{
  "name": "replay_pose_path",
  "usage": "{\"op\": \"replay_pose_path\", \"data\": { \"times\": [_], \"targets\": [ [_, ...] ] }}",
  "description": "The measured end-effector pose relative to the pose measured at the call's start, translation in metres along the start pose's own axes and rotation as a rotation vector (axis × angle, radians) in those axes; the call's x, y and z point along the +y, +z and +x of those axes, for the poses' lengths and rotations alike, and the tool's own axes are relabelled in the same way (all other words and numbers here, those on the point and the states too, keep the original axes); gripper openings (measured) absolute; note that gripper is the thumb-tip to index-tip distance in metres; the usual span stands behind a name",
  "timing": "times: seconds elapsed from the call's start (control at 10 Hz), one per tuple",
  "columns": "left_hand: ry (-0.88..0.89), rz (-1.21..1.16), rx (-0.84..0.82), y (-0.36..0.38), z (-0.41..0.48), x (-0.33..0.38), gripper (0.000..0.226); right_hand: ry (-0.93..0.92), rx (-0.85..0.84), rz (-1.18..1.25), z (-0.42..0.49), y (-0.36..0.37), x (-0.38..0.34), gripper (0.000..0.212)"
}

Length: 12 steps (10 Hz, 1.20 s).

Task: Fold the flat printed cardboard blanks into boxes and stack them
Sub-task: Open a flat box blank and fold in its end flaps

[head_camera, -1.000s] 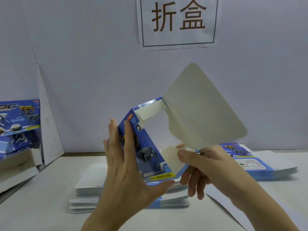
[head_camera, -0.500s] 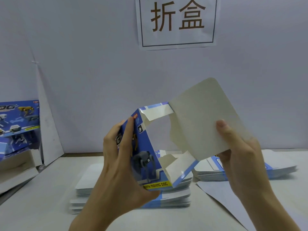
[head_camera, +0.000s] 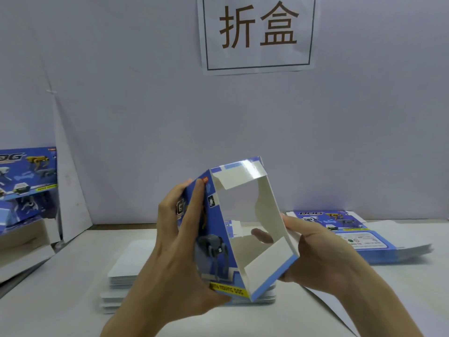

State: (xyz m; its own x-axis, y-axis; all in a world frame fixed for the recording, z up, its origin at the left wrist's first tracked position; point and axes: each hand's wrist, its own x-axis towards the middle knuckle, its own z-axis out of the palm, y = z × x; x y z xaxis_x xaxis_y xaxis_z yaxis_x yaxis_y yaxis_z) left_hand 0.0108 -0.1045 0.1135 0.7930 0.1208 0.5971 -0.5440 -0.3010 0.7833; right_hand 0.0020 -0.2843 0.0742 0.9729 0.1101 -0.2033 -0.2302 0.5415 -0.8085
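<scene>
Half-formed box (head_camera: 218,259) held above tabletop (head_camera: 48,300) between both grips, tilted, open end toward camera. Left grip (head_camera: 175,251) closed on box: fingers across printed dog face, thumb hooked under bottom edge. Right grip (head_camera: 323,259) clasps box's plain right wall, one fingertip visible through opening. Stack of flat blanks (head_camera: 126,263) directly below box. Second pile (head_camera: 352,237) right of box. Printed boxes (head_camera: 24,178) far left of box.

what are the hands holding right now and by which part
A half-folded box, in both hands. The left hand grips its printed front panel; the right hand grips the opposite side wall, one finger showing inside.
</scene>
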Motion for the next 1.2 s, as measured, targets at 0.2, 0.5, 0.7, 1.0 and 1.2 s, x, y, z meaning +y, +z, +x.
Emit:
{"op": "replay_pose_path", "data": {
  "times": [0.2,0.5,0.7,1.0,1.2],
  "targets": [
    [0.456,0.210,-0.139,-0.026,0.004,-0.027,0.118,-0.428,-0.122,0.201,-0.006,-0.001,-0.011,0.034],
    [0.456,0.194,-0.295,-0.017,-0.003,-0.049,0.125,-0.062,-0.130,0.315,0.010,0.016,0.019,0.036],
    [0.604,0.373,-0.260,-0.033,-0.006,-0.063,0.127,-0.633,0.159,0.004,0.002,0.001,0.002,0.024],
    [0.570,0.412,-0.279,-0.034,-0.009,-0.060,0.125,-1.058,0.318,-0.263,-0.001,0.001,0.003,0.043],
    [0.582,0.498,-0.238,-0.026,-0.014,-0.056,0.119,-1.210,0.378,-0.467,-0.001,0.006,0.012,0.039]
  ]
}}
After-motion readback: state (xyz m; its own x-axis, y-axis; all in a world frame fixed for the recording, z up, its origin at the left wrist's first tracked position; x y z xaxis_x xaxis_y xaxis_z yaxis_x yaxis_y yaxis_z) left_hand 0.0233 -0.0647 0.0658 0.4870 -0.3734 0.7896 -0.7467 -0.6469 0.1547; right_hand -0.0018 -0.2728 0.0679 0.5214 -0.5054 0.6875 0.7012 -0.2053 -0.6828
